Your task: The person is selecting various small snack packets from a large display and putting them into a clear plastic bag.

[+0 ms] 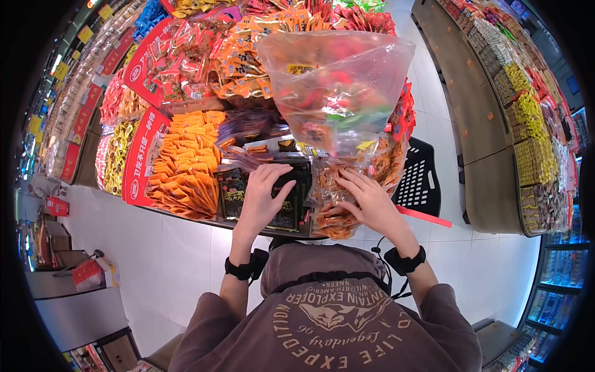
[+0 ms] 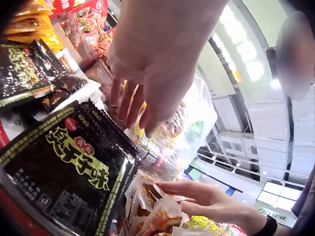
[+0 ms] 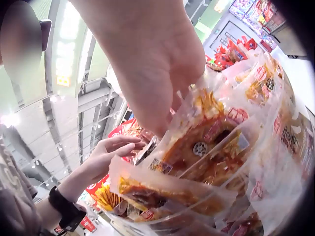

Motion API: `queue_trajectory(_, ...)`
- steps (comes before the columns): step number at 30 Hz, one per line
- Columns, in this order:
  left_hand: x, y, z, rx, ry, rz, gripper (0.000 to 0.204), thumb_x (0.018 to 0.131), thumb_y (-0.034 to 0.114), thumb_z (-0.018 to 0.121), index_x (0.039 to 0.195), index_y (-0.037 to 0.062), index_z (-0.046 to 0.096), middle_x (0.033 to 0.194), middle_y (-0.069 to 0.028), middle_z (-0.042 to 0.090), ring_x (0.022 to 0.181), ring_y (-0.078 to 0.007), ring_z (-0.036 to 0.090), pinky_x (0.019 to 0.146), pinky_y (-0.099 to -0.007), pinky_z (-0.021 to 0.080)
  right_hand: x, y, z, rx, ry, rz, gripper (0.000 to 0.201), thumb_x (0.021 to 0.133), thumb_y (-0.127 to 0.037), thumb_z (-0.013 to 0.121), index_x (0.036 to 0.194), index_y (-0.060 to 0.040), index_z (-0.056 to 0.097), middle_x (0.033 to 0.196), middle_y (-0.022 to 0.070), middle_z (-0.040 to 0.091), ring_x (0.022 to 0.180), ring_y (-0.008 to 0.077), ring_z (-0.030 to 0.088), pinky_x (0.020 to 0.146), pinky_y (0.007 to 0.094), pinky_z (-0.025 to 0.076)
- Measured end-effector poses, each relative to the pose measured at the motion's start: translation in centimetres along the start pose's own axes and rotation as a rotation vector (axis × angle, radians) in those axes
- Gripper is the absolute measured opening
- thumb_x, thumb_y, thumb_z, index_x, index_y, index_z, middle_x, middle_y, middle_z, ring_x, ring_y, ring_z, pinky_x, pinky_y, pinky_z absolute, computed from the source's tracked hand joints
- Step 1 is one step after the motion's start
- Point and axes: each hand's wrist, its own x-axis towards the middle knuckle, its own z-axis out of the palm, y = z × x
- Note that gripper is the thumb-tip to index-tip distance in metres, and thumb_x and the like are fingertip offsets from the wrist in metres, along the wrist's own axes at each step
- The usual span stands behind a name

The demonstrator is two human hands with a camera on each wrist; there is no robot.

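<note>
My left hand lies over a stack of black snack packets, thumb apart from the gently bent fingers. Large green characters mark the front black packet in the left wrist view. To the right, my right hand rests on clear packets of reddish-brown snacks, its fingers spread across them. The right wrist view shows these clear packets close up, while that hand's fingertips are hidden behind them. Just beyond both hands stands a big clear plastic bag with colourful snack packets low inside it.
Orange packets fill the bin at left beside a red display board. More orange and red packets are heaped behind. A black basket with a red handle stands at right. Stocked shelves line the aisle.
</note>
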Motion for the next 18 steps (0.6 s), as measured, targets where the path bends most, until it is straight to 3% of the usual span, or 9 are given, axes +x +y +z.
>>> queue_trajectory(3, -0.1, 0.3, 1.1, -0.172, -0.063, -0.048, 0.028, 0.085, 0.013, 0.073, 0.11, 0.0027, 0.066, 0.102, -0.0127, 0.066, 0.1, -0.0298, 0.06, 0.089, -0.0383, 0.046, -0.5, 1.1, -1.5, 0.038, -0.085, 0.017, 0.057, 0.084, -0.018, 0.071, 0.135, -0.0041, 0.05, 0.142, 0.0176, 0.048, 0.132, 0.0314, 0.046, 0.106, 0.0447, 0.04)
queue_trajectory(7, 0.0, 0.4, 1.5, -0.128, -0.112, 0.006, 0.026, 0.084, 0.012, 0.072, 0.108, 0.0032, 0.067, 0.097, -0.0123, 0.066, 0.096, -0.0298, 0.06, 0.086, -0.0385, 0.047, -0.3, 1.0, -1.3, 0.013, -0.099, 0.025, 0.059, 0.081, -0.015, 0.072, 0.135, -0.004, 0.05, 0.143, 0.018, 0.047, 0.133, 0.031, 0.046, 0.107, 0.0437, 0.04)
queue_trajectory(12, 0.1, 0.7, 1.3, -0.137, -0.103, -0.01, 0.025, 0.084, 0.011, 0.072, 0.108, 0.0029, 0.068, 0.097, -0.0124, 0.067, 0.094, -0.0291, 0.062, 0.084, -0.0375, 0.048, -0.2, 1.2, -0.7, -0.141, -0.062, -0.071, 0.05, 0.087, -0.017, 0.066, 0.133, -0.0038, 0.051, 0.135, 0.017, 0.056, 0.121, 0.0289, 0.057, 0.1, 0.0411, 0.047)
queue_trajectory(18, -0.1, 0.7, 1.0, -0.154, -0.099, -0.028, 0.026, 0.084, 0.01, 0.073, 0.109, 0.0025, 0.068, 0.099, -0.0129, 0.069, 0.091, -0.0283, 0.065, 0.082, -0.0356, 0.051, 1.0, 1.9, -1.3, -0.335, 0.078, -0.194, 0.049, 0.083, -0.01, 0.061, 0.131, -0.0025, 0.052, 0.127, 0.0147, 0.062, 0.114, 0.0256, 0.062, 0.094, 0.0383, 0.051)
